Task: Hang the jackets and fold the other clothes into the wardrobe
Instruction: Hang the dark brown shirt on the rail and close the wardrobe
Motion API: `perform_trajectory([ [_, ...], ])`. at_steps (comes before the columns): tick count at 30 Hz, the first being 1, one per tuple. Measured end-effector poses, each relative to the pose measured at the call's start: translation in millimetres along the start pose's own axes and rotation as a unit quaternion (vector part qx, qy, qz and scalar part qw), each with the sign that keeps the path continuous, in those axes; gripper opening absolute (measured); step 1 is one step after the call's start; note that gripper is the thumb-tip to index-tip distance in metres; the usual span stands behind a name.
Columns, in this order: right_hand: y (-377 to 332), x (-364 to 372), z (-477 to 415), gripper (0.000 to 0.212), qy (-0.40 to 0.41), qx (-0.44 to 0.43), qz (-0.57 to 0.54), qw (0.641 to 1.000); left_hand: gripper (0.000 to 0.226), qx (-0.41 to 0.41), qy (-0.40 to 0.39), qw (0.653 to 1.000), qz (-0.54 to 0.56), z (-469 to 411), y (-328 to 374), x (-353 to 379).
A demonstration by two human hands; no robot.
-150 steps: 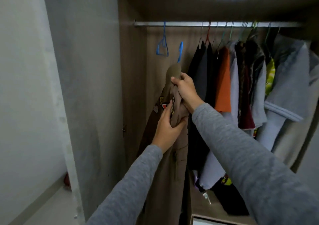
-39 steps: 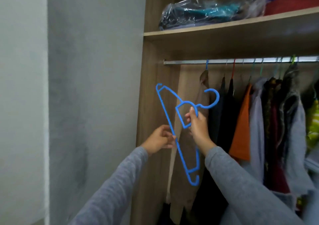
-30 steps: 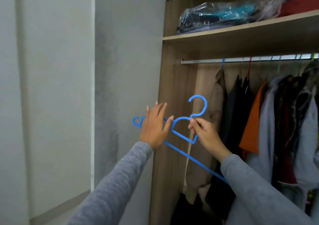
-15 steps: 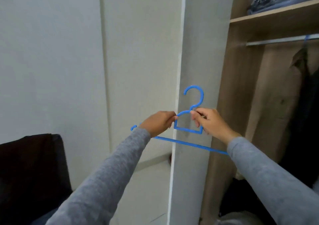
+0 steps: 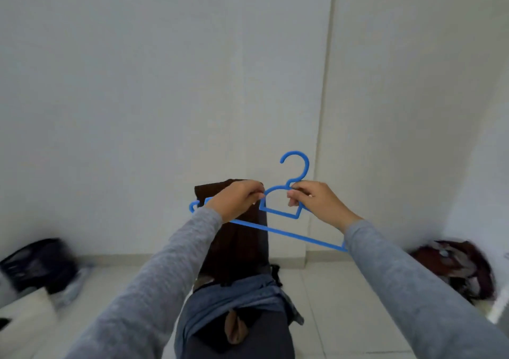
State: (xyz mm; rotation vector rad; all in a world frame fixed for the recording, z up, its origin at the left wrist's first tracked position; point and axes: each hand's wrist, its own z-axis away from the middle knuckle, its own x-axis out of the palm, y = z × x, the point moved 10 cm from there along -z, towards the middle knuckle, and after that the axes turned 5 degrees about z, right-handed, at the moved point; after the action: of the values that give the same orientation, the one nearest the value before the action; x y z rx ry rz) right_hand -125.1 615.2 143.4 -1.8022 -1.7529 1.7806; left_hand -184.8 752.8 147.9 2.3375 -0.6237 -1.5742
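Observation:
A blue plastic hanger [image 5: 278, 230] is held level in front of me, hook pointing up. My left hand [image 5: 237, 201] pinches its left shoulder near the neck. My right hand [image 5: 316, 201] grips the neck just under the hook. Below the hanger stands a dark chair [image 5: 237, 245] with a brown back, and clothes are piled on it: a blue-grey garment [image 5: 237, 303] on top of darker ones. The wardrobe is out of view.
A white wall fills the upper view, with a vertical seam [image 5: 322, 110] right of centre. A dark bag or basket [image 5: 35, 265] sits on the pale floor at the left. A heap of dark red clothes [image 5: 454, 267] lies at the right.
My view has swung left, away from the wardrobe, toward the wall and the chair with clothes. Both hands kept hold of the blue hanger, now held level.

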Motion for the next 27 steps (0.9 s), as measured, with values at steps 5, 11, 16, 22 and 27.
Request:
perform_trajectory([
  [5,-59,112,-57,0.01,-0.058,-0.032,-0.093,0.993,0.018,-0.044,0.08,0.996,-0.01,65,-105,-68],
  [11,-93,216,-110,0.011,-0.197,-0.012,-0.103,0.975,0.016,-0.112,0.11,0.987,-0.02,105,-204,-101],
  [16,-89,288,-166,0.023,-0.255,-0.027,-0.115,0.96,0.018,-0.165,0.101,0.981,-0.013,106,-285,-96],
  [22,-69,333,-275,0.022,-0.26,-0.046,-0.117,0.957,0.027,-0.26,0.056,0.964,0.003,53,-397,-97],
  [27,-32,325,-396,0.021,-0.2,-0.033,-0.108,0.973,0.032,-0.294,0.087,0.952,0.007,-31,-491,-113],
])
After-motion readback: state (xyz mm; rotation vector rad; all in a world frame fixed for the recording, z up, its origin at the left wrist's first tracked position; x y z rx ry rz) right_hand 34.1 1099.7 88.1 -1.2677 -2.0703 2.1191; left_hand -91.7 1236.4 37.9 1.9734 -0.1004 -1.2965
